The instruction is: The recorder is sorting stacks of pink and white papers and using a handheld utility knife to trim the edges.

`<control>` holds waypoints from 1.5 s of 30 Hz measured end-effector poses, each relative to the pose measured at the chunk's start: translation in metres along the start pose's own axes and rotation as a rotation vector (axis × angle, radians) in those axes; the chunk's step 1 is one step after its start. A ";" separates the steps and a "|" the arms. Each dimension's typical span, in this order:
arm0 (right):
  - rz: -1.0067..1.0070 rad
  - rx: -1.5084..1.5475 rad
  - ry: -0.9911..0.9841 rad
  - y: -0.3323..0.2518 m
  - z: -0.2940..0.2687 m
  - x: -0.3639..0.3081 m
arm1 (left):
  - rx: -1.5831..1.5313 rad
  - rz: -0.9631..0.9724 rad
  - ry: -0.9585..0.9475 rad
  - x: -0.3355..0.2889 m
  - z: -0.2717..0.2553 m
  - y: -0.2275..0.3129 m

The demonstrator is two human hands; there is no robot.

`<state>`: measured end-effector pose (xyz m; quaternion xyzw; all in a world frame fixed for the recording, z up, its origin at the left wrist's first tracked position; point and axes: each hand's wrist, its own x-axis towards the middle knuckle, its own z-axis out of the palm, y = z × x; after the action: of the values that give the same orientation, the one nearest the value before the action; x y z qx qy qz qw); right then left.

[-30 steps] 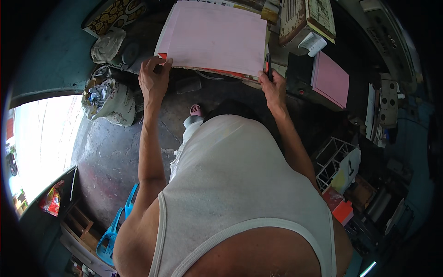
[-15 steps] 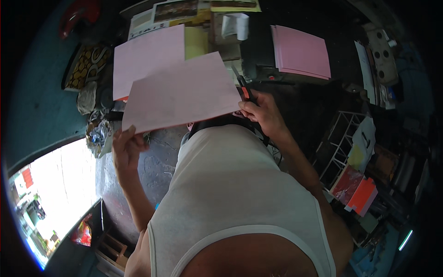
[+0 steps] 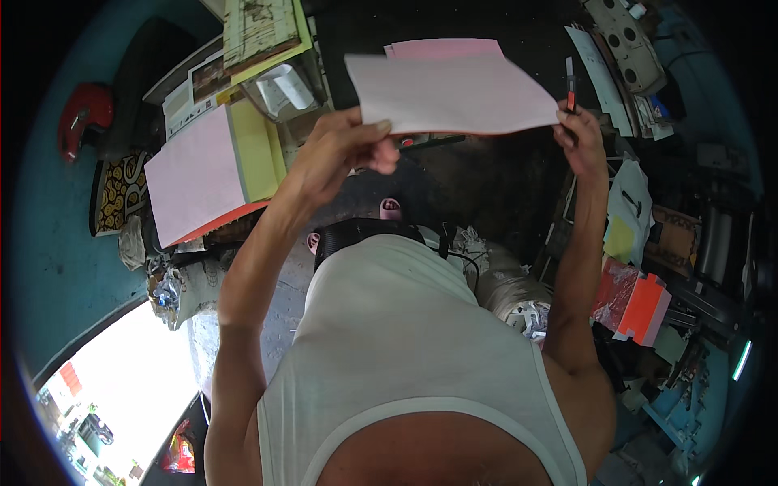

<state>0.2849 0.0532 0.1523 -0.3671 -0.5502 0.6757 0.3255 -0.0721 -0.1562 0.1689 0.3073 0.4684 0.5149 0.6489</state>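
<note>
Both hands hold a stack of pale pink sheets up in the air.

The left hand (image 3: 344, 154) is closed on the near left corner of the pink sheet stack (image 3: 454, 93), thumb on top and fingers beneath, while the right hand (image 3: 579, 138) pinches the right edge and also grips a thin pen-like tool (image 3: 570, 85) that stands upright above the fingers. The stack hangs level between the two grips, with another pink pile (image 3: 442, 47) just behind it. To the left, a pink pad (image 3: 194, 174) lies beside yellow sheets (image 3: 255, 150) on a cluttered bench. A red helmet (image 3: 85, 113) sits against the teal wall (image 3: 49, 267). Orange card (image 3: 640, 308) lies at right.
</note>
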 end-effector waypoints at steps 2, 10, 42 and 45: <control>-0.042 -0.062 0.016 0.009 -0.031 0.026 | 0.020 -0.054 -0.011 0.048 -0.003 -0.017; -0.046 -0.888 0.314 0.153 -0.091 0.093 | 1.178 -0.205 0.383 0.133 -0.005 -0.137; -0.206 -0.603 0.203 0.176 0.111 0.011 | 1.744 0.110 1.150 -0.071 -0.128 -0.034; -0.166 -0.575 -0.096 0.186 0.186 0.006 | 1.705 -0.073 1.188 -0.063 -0.162 -0.019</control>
<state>0.1161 -0.0701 -0.0082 -0.3657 -0.7618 0.4799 0.2361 -0.2168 -0.2353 0.1104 0.3465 0.9303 0.0612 -0.1040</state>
